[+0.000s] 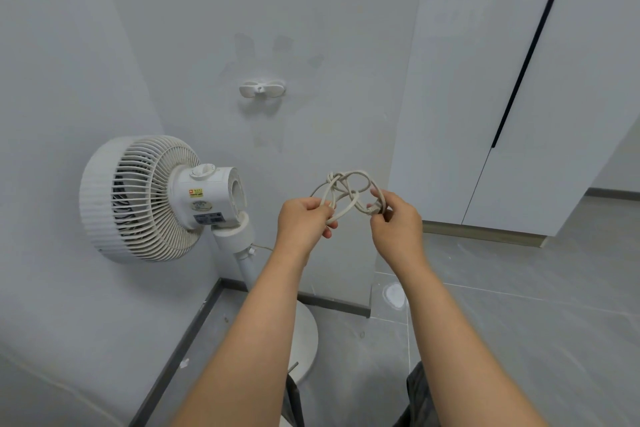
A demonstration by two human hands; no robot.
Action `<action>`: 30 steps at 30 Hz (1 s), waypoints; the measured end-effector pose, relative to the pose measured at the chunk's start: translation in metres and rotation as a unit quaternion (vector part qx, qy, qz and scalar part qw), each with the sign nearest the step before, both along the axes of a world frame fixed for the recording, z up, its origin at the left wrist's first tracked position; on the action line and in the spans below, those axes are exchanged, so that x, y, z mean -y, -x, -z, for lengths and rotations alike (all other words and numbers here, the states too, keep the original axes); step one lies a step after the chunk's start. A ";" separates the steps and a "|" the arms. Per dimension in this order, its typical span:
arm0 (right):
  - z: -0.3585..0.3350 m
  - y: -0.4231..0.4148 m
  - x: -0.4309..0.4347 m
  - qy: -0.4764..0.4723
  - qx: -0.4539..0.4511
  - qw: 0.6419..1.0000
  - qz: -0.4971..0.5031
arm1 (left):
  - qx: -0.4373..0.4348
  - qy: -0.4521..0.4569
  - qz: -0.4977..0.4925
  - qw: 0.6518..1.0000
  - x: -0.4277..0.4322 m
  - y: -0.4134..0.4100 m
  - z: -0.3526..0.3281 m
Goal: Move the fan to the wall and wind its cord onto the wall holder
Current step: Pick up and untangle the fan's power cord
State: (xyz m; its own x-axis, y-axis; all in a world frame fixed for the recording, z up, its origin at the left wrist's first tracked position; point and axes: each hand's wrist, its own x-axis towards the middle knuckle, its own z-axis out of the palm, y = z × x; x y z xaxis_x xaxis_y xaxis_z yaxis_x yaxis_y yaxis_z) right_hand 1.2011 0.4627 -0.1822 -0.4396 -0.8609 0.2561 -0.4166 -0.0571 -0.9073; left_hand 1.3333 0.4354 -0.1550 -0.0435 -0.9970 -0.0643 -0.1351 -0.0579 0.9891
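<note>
The white pedestal fan (149,198) stands in the corner, below and left of the wall holder (262,89). Below and right of the holder, both hands hold the tangled cord (346,189). Left hand (304,218) fingers curl around loops; right hand (394,222) pinches what appears to be the plug end.

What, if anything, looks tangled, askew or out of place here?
The cord held between the left hand and right hand is a knotted tangle, not neat loops. The wall holder is bare, with smudged marks around it.
</note>
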 end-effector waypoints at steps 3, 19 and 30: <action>0.001 0.000 0.001 0.007 0.010 1.000 0.015 | 0.003 -0.006 -0.004 1.000 0.000 -0.002 0.001; -0.023 0.011 -0.011 0.009 0.297 0.954 -0.030 | -0.021 -0.029 -0.001 0.999 -0.003 -0.005 0.003; -0.010 -0.001 -0.008 -0.007 0.046 0.999 -0.007 | -0.100 -0.078 -0.005 0.992 -0.003 -0.011 -0.002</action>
State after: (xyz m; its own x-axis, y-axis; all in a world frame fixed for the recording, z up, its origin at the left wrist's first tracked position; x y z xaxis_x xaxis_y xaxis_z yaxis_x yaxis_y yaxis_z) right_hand 1.2017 0.4711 -0.1725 -0.4487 -0.8704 0.2028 -0.3302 -0.0495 -0.9426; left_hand 1.3440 0.4387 -0.1528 -0.0614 -0.9760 -0.2091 0.0634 -0.2129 0.9750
